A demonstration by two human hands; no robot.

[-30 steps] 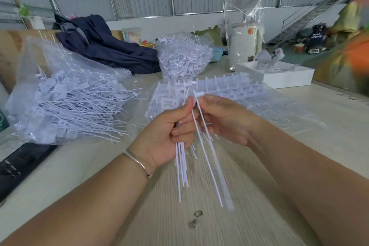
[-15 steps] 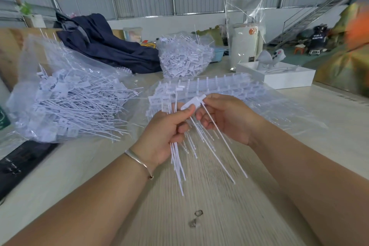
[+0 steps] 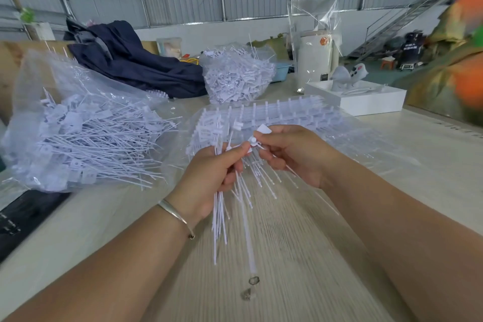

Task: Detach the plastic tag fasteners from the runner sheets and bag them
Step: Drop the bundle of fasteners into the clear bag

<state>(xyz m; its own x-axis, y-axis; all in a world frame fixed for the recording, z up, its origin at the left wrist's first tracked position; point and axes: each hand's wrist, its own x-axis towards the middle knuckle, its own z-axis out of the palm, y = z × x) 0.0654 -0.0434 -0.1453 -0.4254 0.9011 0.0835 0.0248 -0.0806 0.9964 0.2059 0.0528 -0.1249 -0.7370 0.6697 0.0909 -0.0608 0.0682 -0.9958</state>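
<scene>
Fingers (image 3: pixel 236 155) around thin white fasteners (image 3: pixel 219 206)

nothing here that i can actually read. there are faint dark marks printed on the table (image 3: pixel 457 136) at its far right edge, too small and skewed for me to make out. the white cylinder (image 3: pixel 317 60) at the back carries a small orange round sticker, but i can't see any lettering on it. a dark item (image 3: pixel 411 46) far back by the stairs has pale characters across it, blurred beyond reading
</scene>
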